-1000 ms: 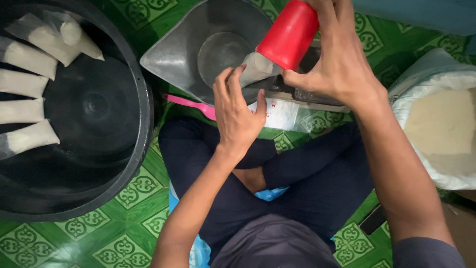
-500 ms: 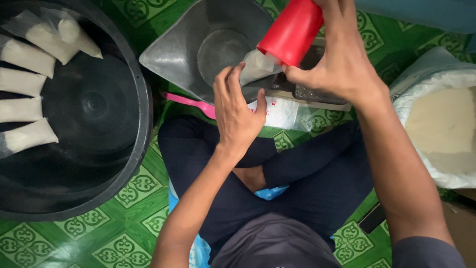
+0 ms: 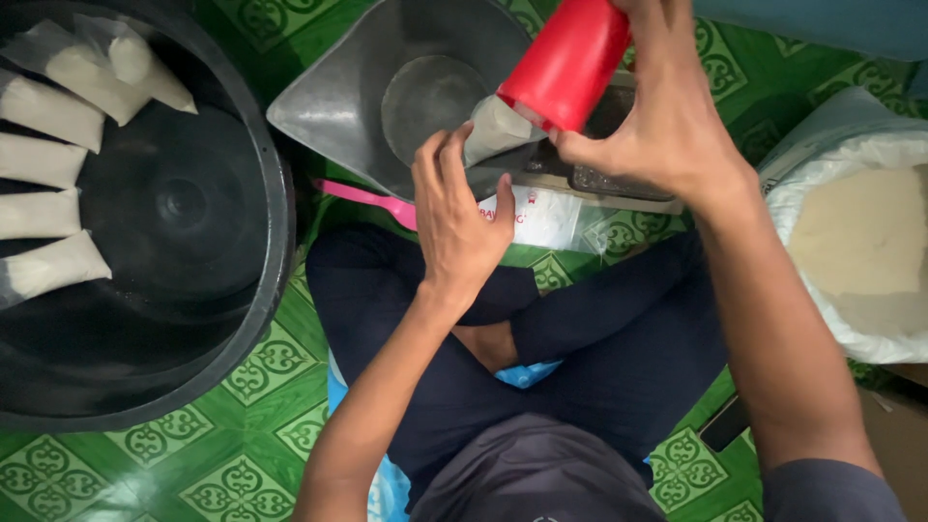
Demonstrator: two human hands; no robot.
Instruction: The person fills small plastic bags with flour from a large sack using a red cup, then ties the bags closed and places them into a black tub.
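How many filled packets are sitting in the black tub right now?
6 in view, all along the black tub's left and upper-left wall: two at top, then four stacked down the left edge. More may lie beyond the frame's left edge.

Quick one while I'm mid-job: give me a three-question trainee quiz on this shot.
1. True or false: the red cup is tipped mouth-down over the small bag.
2. Which hand holds the cup?
3. The filled bags lie in: A) black tub B) grey scoop C) white sack

Key: 1 true. 2 right hand; the left hand holds the bag. 3 A.
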